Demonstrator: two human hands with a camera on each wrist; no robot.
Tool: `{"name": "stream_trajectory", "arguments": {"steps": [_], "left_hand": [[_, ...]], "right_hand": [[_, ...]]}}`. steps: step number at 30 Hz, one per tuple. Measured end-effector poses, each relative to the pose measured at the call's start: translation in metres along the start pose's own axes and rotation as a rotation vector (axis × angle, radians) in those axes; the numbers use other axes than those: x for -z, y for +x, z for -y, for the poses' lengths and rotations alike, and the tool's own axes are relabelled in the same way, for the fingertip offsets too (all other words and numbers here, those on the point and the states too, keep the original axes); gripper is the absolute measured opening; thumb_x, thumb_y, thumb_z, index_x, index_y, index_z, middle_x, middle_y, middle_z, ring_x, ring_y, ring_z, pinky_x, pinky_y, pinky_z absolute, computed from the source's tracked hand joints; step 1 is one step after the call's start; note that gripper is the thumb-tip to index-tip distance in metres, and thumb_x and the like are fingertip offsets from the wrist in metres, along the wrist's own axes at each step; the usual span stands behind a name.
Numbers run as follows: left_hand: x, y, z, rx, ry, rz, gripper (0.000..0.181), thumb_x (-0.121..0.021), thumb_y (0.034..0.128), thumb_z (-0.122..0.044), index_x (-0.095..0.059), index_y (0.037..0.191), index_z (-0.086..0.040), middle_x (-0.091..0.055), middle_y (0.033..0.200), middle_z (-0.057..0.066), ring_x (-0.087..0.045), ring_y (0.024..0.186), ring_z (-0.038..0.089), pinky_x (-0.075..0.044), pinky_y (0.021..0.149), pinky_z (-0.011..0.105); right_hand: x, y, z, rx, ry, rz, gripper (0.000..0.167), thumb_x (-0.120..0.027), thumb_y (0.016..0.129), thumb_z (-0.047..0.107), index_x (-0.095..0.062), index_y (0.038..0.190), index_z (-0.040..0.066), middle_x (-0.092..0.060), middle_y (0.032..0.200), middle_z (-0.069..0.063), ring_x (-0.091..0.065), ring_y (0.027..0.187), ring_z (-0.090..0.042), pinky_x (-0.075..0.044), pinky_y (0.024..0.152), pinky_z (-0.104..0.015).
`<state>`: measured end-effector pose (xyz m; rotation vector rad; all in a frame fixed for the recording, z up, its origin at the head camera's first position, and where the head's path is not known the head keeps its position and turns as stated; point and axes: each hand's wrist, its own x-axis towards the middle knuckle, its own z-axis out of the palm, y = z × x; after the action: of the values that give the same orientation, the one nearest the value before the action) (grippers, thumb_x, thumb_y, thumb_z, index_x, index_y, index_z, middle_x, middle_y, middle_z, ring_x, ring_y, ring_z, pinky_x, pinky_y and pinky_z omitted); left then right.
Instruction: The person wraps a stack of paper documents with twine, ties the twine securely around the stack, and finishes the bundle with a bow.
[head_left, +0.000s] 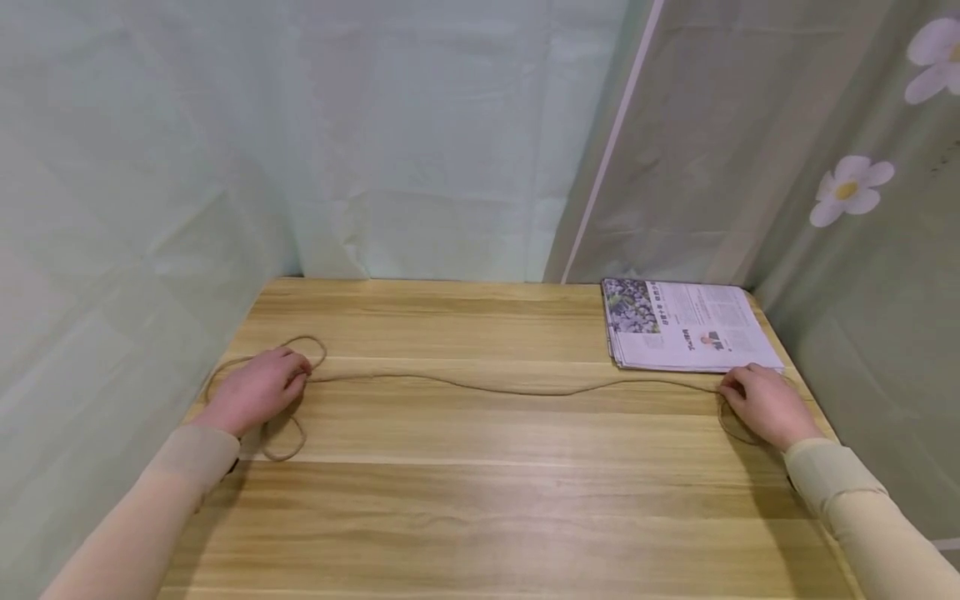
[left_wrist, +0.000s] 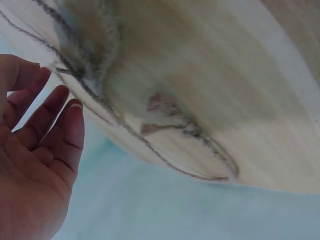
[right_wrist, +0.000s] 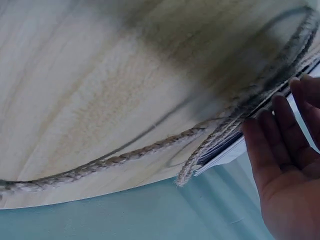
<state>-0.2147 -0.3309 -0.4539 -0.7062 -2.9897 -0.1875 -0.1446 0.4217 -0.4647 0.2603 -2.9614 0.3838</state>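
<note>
A thin brown rope [head_left: 525,392] lies in a shallow wave across the wooden table. At its left part my left hand [head_left: 251,389] pinches it between thumb and fingertips, with loops above and below the hand. My right hand [head_left: 770,404] pinches the rope near the table's right edge, beside a small loop. In the left wrist view the rope [left_wrist: 150,147] runs past my left hand [left_wrist: 37,150], and two frayed bits show. In the right wrist view my right hand's [right_wrist: 290,160] fingertips meet the rope [right_wrist: 145,149]; one frayed end hangs close by.
A folded stack of newspapers [head_left: 697,333] lies at the table's back right corner, just beyond my right hand. Pale green curtains [head_left: 450,150] surround the back and sides of the wooden table [head_left: 465,500].
</note>
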Motion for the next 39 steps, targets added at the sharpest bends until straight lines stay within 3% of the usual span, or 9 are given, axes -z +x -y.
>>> {"name": "stream_trajectory", "arguments": {"steps": [4, 11, 16, 21, 25, 29, 34, 39], "left_hand": [[0.005, 0.004, -0.006, -0.037, 0.008, -0.045, 0.029, -0.068, 0.0974, -0.019, -0.068, 0.12, -0.001, -0.066, 0.116, 0.019, -0.064, 0.104, 0.043, -0.05, 0.089, 0.059], [0.013, 0.022, -0.043, -0.116, 0.027, 0.019, 0.059, -0.066, 0.1009, -0.031, -0.05, 0.148, -0.001, -0.053, 0.143, 0.028, -0.048, 0.131, 0.05, -0.037, 0.107, 0.064], [0.007, 0.04, -0.086, -0.208, 0.019, 0.02, 0.062, -0.064, 0.1021, -0.035, -0.046, 0.153, -0.004, -0.048, 0.15, 0.025, -0.043, 0.138, 0.047, -0.032, 0.114, 0.06], [-0.008, 0.058, -0.141, -0.331, -0.009, 0.031, 0.062, -0.06, 0.1038, -0.038, -0.044, 0.155, -0.007, -0.044, 0.155, 0.022, -0.04, 0.142, 0.043, -0.027, 0.118, 0.058], [-0.017, 0.07, -0.185, -0.422, -0.006, 0.106, 0.063, -0.052, 0.1066, -0.044, -0.038, 0.159, -0.012, -0.036, 0.161, 0.018, -0.034, 0.147, 0.039, -0.023, 0.12, 0.055], [-0.022, 0.08, -0.222, -0.472, 0.017, 0.204, 0.065, -0.04, 0.1082, -0.053, -0.03, 0.163, -0.02, -0.026, 0.167, 0.011, -0.024, 0.153, 0.033, -0.017, 0.123, 0.049], [-0.024, 0.088, -0.253, -0.523, 0.03, 0.228, 0.066, -0.035, 0.1083, -0.056, -0.026, 0.164, -0.022, -0.022, 0.169, 0.008, -0.021, 0.154, 0.031, -0.013, 0.124, 0.046], [-0.025, 0.094, -0.272, -0.551, 0.025, 0.218, 0.066, -0.033, 0.1085, -0.057, -0.026, 0.164, -0.023, -0.023, 0.168, 0.009, -0.021, 0.154, 0.031, -0.012, 0.124, 0.046]], "right_hand": [[0.005, 0.002, 0.001, -0.007, 0.008, -0.055, 0.009, -0.07, 0.093, 0.008, -0.07, 0.093, -0.001, -0.065, 0.09, -0.019, -0.06, 0.088, -0.043, -0.045, 0.079, -0.059], [0.013, 0.009, -0.006, -0.07, 0.006, -0.026, 0.028, -0.064, 0.1, 0.015, -0.065, 0.113, -0.009, -0.059, 0.118, -0.036, -0.049, 0.111, -0.056, -0.037, 0.094, -0.068], [0.018, 0.017, -0.012, -0.098, -0.002, 0.033, 0.041, -0.059, 0.104, 0.023, -0.058, 0.125, -0.011, -0.053, 0.127, -0.038, -0.045, 0.117, -0.059, -0.034, 0.097, -0.071], [0.018, 0.03, -0.018, -0.154, -0.004, 0.121, 0.058, -0.052, 0.106, 0.031, -0.046, 0.137, -0.018, -0.042, 0.136, -0.044, -0.037, 0.124, -0.063, -0.028, 0.103, -0.074], [0.016, 0.039, -0.023, -0.199, 0.002, 0.203, 0.07, -0.047, 0.107, 0.038, -0.035, 0.143, -0.021, -0.031, 0.143, -0.047, -0.027, 0.132, -0.064, -0.022, 0.108, -0.073], [0.015, 0.046, -0.026, -0.212, -0.002, 0.252, 0.073, -0.044, 0.107, 0.039, -0.03, 0.144, -0.023, -0.026, 0.146, -0.048, -0.02, 0.137, -0.064, -0.018, 0.111, -0.072], [0.016, 0.05, -0.025, -0.238, -0.013, 0.279, 0.074, -0.044, 0.106, 0.037, -0.027, 0.145, -0.024, -0.024, 0.146, -0.048, -0.019, 0.135, -0.066, -0.018, 0.11, -0.073], [0.016, 0.056, -0.024, -0.238, -0.051, 0.31, 0.071, -0.043, 0.107, 0.036, -0.032, 0.143, -0.024, -0.027, 0.144, -0.049, -0.023, 0.133, -0.067, -0.022, 0.109, -0.074]]}}
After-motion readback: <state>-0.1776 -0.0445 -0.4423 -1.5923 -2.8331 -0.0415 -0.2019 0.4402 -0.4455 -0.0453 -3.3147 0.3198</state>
